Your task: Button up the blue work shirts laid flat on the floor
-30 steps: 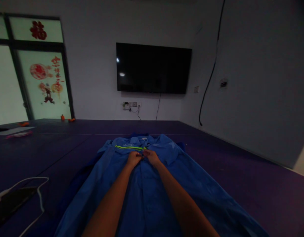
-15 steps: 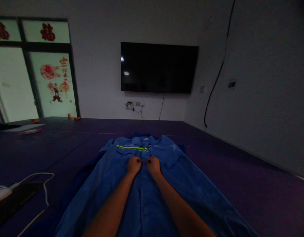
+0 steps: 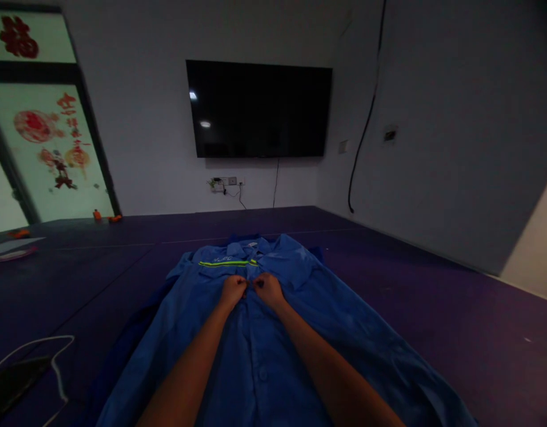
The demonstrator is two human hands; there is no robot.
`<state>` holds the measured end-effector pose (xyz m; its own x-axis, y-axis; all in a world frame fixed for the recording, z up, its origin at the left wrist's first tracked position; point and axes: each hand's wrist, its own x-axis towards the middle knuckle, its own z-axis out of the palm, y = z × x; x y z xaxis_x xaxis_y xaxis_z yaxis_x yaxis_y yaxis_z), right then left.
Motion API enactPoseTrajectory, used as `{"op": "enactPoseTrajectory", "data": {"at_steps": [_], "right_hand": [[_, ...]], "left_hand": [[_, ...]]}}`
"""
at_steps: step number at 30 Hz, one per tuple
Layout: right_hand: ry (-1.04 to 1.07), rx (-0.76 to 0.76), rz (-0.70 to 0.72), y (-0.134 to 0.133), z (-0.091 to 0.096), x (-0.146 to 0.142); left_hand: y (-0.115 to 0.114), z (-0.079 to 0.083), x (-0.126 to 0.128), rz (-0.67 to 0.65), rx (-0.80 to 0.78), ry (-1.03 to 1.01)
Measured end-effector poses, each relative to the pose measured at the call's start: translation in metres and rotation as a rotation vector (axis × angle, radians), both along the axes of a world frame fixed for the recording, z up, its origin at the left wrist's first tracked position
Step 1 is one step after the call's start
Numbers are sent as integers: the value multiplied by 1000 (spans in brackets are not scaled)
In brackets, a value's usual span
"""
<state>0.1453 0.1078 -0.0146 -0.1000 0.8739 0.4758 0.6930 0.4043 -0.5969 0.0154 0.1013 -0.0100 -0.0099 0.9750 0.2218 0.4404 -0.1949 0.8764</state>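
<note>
A blue work shirt (image 3: pixel 291 350) with a yellow-green stripe across the chest lies front up, its collar pointing away from me. My left hand (image 3: pixel 234 290) pinches the front placket from the left, just below the stripe. Facing it, my right hand (image 3: pixel 268 289) is closed on the placket's other side, the fingertips of both hands nearly meeting. Whatever small part lies between the fingers is hidden. Lower on the placket a button (image 3: pixel 263 374) shows. Darker blue cloth (image 3: pixel 135 332) sticks out under the shirt's left side.
The shirt rests on a dark purple surface (image 3: pixel 415 273). On the left are a white cable (image 3: pixel 37 340) and a dark flat object (image 3: pixel 19 379). Small orange items (image 3: pixel 115 218) stand near the door. A television (image 3: pixel 259 110) hangs on the far wall; a black cable (image 3: pixel 365 124) dangles to its right.
The view has turned a little to the right, so the room shifts left. Both hands stay at the same part of the placket, with fingertips slightly closer together.
</note>
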Motion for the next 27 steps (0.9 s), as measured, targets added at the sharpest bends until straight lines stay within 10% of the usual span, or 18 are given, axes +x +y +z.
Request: {"op": "enactPoseTrajectory", "data": {"at_steps": [27], "right_hand": [[25, -13, 14, 0, 7, 2]], "left_hand": [[-5, 3, 0, -22, 41, -123]]}}
